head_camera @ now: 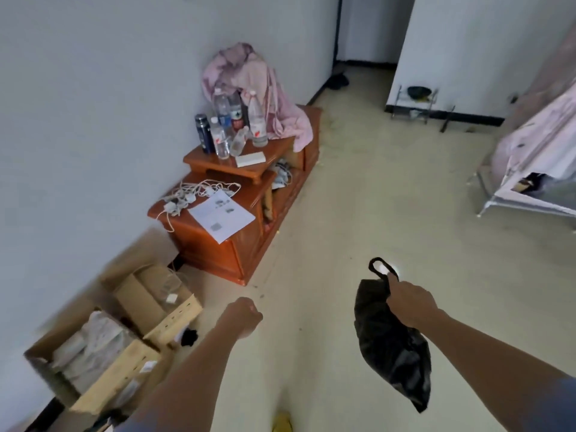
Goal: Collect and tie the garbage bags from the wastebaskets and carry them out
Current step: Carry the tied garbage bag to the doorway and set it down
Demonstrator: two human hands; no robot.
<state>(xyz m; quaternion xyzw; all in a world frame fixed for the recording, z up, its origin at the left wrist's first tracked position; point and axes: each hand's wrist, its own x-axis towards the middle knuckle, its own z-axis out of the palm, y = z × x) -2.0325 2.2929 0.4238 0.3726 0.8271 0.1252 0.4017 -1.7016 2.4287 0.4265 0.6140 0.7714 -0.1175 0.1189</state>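
Note:
A black garbage bag [389, 344] hangs over the floor at lower right. My right hand [410, 302] grips its gathered neck, and a looped handle sticks up past my fingers. The bag's body droops below my wrist toward me. My left hand [246, 316] is out in front at lower centre, fingers curled into a fist, holding nothing. No wastebasket is in view.
A low wooden cabinet [237, 244] along the left wall carries bottles [237, 123], cables, a paper sheet and pink cloth. Open cardboard boxes [124, 335] sit by the wall at lower left. A bed frame [526, 182] stands at right. A doorway [364, 35] lies far ahead.

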